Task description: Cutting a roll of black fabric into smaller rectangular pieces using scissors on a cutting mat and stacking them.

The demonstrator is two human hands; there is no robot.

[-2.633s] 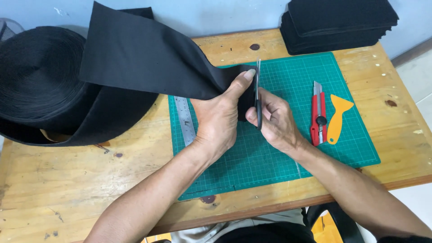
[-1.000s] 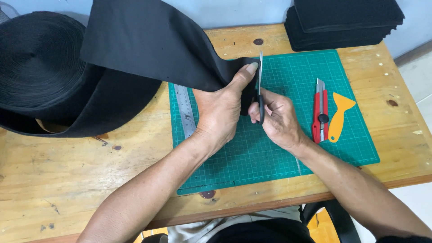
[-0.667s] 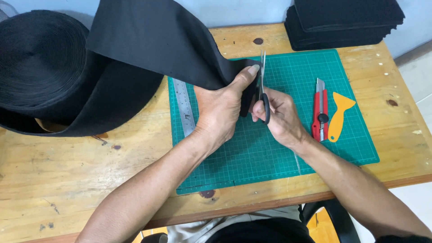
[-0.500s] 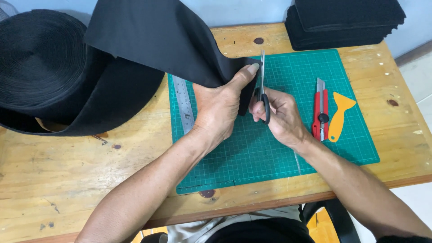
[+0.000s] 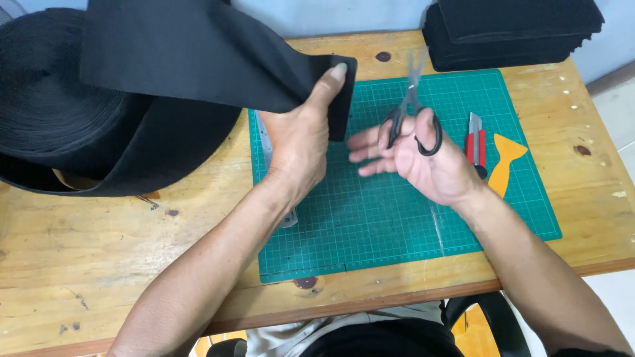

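Two bare hands worked over a green cutting mat (image 5: 397,225) on a wooden table (image 5: 99,264). The left hand (image 5: 301,142) pinched the free end of a wide black fabric strip (image 5: 198,59), thumb on top near the cut edge, the fingers tucked under the cloth and out of sight; that end hung over the upper left part of the mat, lifted off it. The right hand (image 5: 423,158) gripped black-handled scissors (image 5: 410,106) by the finger loops, with its other fingers spread and blurred, the blades pointing away from the person and raised above the mat, clear of the fabric. The strip ran back to a large black roll (image 5: 46,112) lying at the left end of the table. A steel ruler (image 5: 268,142) lay along the mat's left edge, partly under the left hand and wrist. Right of the scissors lay a red utility knife (image 5: 476,142) and, just beside it, an orange scraper (image 5: 506,158). A stack of cut black pieces (image 5: 509,33) sat at the far right corner of the table, beyond the mat.
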